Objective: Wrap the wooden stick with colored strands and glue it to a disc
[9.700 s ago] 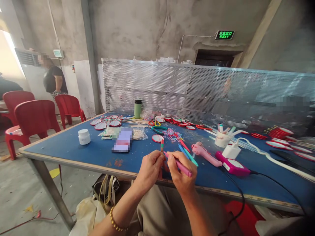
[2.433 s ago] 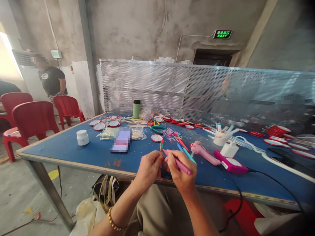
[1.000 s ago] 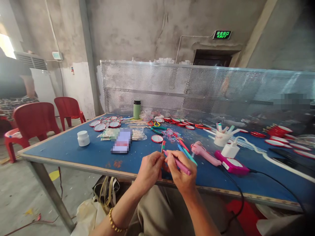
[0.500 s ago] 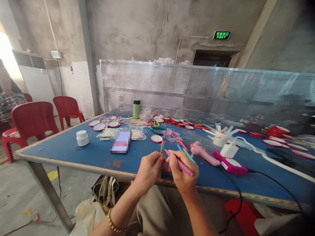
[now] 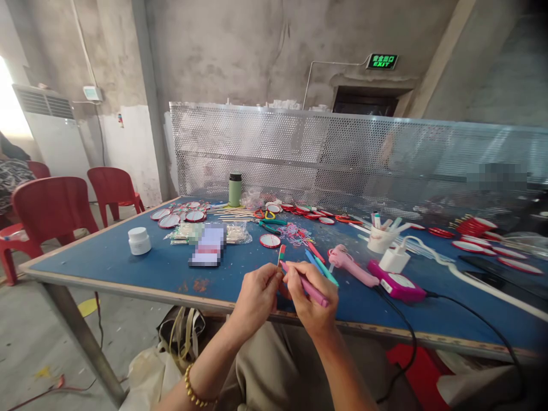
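The gap I had half a second ago between the tip of the pink pen (image 5: 314, 291) and the striped stick (image 5: 281, 255) has closed: the tip now looks to meet the stick just under its green band, though fingers crowd that spot and I can't swear to contact. I judge that a marking stroke is on again after a brief lift, with the colouring below the green the step in hand. The stick stands nearly upright at the centre of the frame, slightly below the middle, over the near edge of the worktop (image 5: 166, 274). My left hand (image 5: 257, 292) is closed narrow on its lower part, hiding how much is left bare; my right hand (image 5: 312, 299) holds the pen in a writing grip. To the right of centre, the blue marker (image 5: 314, 260) and teal marker (image 5: 327, 272) lie where they were. My whole view has slid slightly, and at the left edge of the frame the person (image 5: 16, 177) has moved nearly out of sight, which I think makes no difference to the pen work.
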Motion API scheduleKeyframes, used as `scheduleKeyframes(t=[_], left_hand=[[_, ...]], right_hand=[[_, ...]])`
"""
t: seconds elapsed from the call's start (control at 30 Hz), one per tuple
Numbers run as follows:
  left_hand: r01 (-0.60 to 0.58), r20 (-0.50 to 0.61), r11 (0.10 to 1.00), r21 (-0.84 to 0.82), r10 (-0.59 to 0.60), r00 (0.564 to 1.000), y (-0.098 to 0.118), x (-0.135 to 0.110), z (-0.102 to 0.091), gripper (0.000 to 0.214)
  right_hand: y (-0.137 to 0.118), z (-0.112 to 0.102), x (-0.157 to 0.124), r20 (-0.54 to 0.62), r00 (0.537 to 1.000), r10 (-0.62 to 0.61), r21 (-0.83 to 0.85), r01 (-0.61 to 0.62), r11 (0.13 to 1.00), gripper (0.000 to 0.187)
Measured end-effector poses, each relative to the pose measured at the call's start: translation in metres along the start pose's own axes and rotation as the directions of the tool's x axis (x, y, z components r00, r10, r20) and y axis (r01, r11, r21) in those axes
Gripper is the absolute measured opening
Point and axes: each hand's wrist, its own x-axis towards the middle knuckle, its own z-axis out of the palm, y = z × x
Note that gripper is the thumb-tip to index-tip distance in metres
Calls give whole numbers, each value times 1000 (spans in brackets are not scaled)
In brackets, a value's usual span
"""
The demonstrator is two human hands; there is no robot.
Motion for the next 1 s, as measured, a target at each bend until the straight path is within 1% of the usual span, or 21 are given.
scheduleKeyframes(t=[0.27,0.57,0.63,0.83,1.0], left_hand=[[16,18,999,-38,-15,1000,4,-1,0,31],[-3,5,1000,-13,3,1000,1,-1,0,34],[-1,4,1000,-13,1,1000,1,-1,0,34],[36,26,997,-68,-35,999,3,-1,-1,32],[38,28,994,-99,-35,999,2,-1,-1,32]], right_hand=[[3,-2,-3,-34,999,23,-73,-25,997,12],[2,1,-1,-13,1000,-13,-15,13,1000,12],[2,1,-1,-14,1000,-10,-24,10,1000,12],[4,-1,-5,-68,998,18,-98,-24,995,12],[2,-2,-3,-57,998,-11,-91,6,996,11]])
